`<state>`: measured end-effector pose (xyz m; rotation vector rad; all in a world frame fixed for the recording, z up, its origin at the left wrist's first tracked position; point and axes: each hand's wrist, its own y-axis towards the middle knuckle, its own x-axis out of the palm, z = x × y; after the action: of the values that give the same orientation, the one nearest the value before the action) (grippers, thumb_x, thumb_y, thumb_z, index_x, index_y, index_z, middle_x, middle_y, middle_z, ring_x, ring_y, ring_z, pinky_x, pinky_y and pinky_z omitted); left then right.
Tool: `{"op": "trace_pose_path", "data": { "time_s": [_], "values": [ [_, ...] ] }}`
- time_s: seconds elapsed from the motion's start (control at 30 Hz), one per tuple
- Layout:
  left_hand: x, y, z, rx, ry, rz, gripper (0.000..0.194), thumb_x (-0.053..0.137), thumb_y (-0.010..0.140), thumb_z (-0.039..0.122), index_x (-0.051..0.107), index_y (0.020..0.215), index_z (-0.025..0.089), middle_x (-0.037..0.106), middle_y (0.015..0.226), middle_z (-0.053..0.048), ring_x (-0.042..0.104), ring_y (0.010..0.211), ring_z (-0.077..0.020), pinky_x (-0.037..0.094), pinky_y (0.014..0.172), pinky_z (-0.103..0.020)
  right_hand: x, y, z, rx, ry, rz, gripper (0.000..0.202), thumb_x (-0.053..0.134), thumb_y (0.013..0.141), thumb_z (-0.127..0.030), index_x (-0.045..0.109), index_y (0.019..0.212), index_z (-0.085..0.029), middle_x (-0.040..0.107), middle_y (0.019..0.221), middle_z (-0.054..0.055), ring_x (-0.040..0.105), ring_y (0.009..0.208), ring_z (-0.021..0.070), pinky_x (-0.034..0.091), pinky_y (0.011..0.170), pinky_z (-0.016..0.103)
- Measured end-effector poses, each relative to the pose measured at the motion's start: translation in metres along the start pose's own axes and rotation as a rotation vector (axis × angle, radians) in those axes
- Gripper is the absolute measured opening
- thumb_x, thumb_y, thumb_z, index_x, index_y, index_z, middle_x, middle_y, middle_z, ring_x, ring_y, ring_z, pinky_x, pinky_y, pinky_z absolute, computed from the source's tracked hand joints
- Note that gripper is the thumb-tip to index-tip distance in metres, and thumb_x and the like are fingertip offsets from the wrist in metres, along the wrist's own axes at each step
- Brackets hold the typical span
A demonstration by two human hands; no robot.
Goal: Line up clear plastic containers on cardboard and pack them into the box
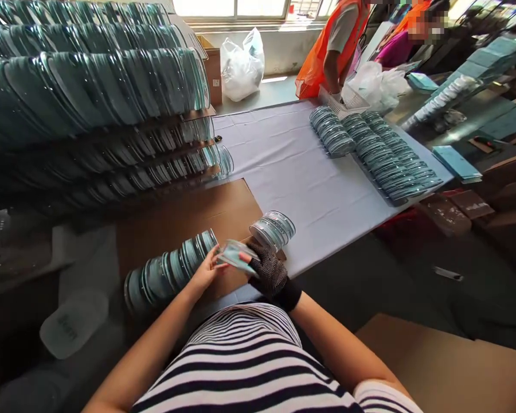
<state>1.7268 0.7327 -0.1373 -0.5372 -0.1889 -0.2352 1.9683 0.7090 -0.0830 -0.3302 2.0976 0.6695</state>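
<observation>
Between my two hands is a clear glass disc (236, 256), tilted and slightly blurred. My left hand (207, 269), bare, grips its left edge with the fingertips. On the other side my right hand (270, 269), in a dark dotted glove with bare fingertips, is closed on the same disc. A long row of upright glass discs (169, 272) lies on brown cardboard (198, 209) just left of my left hand. Beyond my right hand, a short stack of discs (273, 228) rests on its side at the cardboard's right edge.
Tall racks of glass discs (94, 86) fill the left. More disc rows (391, 152) lie on the far right of the white-covered table (296, 172). A person in an orange vest (333, 46) stands at its far side by a white basket (344, 103). A stool (75, 324) is lower left.
</observation>
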Motion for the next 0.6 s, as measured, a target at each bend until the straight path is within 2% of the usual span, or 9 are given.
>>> {"op": "trace_pose_path", "data": {
  "time_s": [0.1,0.17,0.2,0.27,0.33,0.43,0.5,0.53,0.6],
  "values": [
    [-0.003,0.006,-0.009,0.279,0.331,0.208,0.057,0.064,0.083,0.030,0.053,0.139,0.022,0.065,0.130,-0.013,0.066,0.115,-0.0277,0.051,0.103,-0.051,0.024,-0.004,0.037,0.240,-0.124,-0.001,0.065,0.063,0.080,-0.020,0.051,0.143,-0.011,0.041,0.154,0.022,0.040,0.143,0.0342,0.039,0.114,0.050],
    [-0.010,0.009,-0.004,0.457,0.706,0.260,0.048,0.054,0.087,0.024,0.059,0.134,0.019,0.062,0.137,-0.014,0.054,0.134,-0.0296,0.038,0.117,-0.054,0.034,-0.003,0.057,0.404,-0.197,-0.112,0.069,0.064,0.080,-0.019,0.047,0.146,-0.006,0.039,0.155,0.026,0.035,0.145,0.0387,0.031,0.118,0.055],
    [-0.013,0.010,-0.001,0.491,0.895,0.278,0.049,0.053,0.087,0.021,0.059,0.135,0.018,0.057,0.144,-0.014,0.045,0.142,-0.0311,0.031,0.121,-0.055,0.038,-0.002,0.064,0.477,-0.232,-0.174,0.071,0.065,0.080,-0.019,0.046,0.147,-0.005,0.037,0.156,0.027,0.032,0.146,0.0414,0.026,0.119,0.059],
    [-0.018,0.015,0.005,0.440,1.190,0.320,0.056,0.053,0.085,0.019,0.054,0.142,0.015,0.044,0.155,-0.017,0.031,0.150,-0.0346,0.022,0.123,-0.059,0.044,0.001,0.069,0.588,-0.272,-0.251,0.074,0.067,0.080,-0.020,0.044,0.148,-0.005,0.032,0.158,0.028,0.026,0.147,0.0463,0.016,0.119,0.066],
    [-0.021,0.019,0.007,0.321,1.354,0.337,0.063,0.053,0.086,0.020,0.046,0.148,0.010,0.038,0.159,-0.021,0.028,0.151,-0.0363,0.021,0.122,-0.061,0.049,0.007,0.064,0.629,-0.223,-0.224,0.075,0.070,0.080,-0.021,0.043,0.148,-0.004,0.028,0.160,0.028,0.020,0.149,0.0481,0.010,0.118,0.070],
    [-0.021,0.023,0.003,0.250,1.457,0.332,0.065,0.050,0.089,0.022,0.040,0.152,0.006,0.035,0.160,-0.021,0.030,0.151,-0.0336,0.020,0.124,-0.056,0.061,0.024,0.042,0.515,0.080,-0.096,0.070,0.069,0.083,-0.027,0.045,0.146,-0.008,0.029,0.162,0.021,0.013,0.153,0.0419,0.007,0.123,0.063],
    [-0.021,0.023,-0.001,0.256,1.494,0.336,0.065,0.047,0.090,0.023,0.038,0.153,0.006,0.032,0.161,-0.020,0.029,0.151,-0.0321,0.019,0.125,-0.054,0.077,0.040,0.024,0.433,0.382,-0.041,0.060,0.068,0.084,-0.031,0.051,0.139,-0.014,0.040,0.158,0.015,0.022,0.152,0.0350,0.013,0.125,0.054],
    [-0.020,0.023,-0.003,0.257,1.508,0.337,0.066,0.046,0.091,0.024,0.037,0.154,0.006,0.030,0.162,-0.019,0.028,0.151,-0.0318,0.019,0.125,-0.053,0.086,0.048,0.017,0.446,0.525,-0.023,0.055,0.070,0.082,-0.032,0.056,0.133,-0.017,0.050,0.150,0.013,0.032,0.148,0.0327,0.020,0.125,0.050],
    [-0.020,0.022,-0.005,0.254,1.533,0.332,0.066,0.045,0.092,0.025,0.035,0.154,0.005,0.029,0.162,-0.019,0.027,0.152,-0.0319,0.019,0.124,-0.054,0.102,0.063,0.008,0.578,0.728,-0.012,0.042,0.074,0.076,-0.029,0.063,0.115,-0.020,0.068,0.122,0.010,0.055,0.131,0.0298,0.035,0.118,0.046]
  ]
}}
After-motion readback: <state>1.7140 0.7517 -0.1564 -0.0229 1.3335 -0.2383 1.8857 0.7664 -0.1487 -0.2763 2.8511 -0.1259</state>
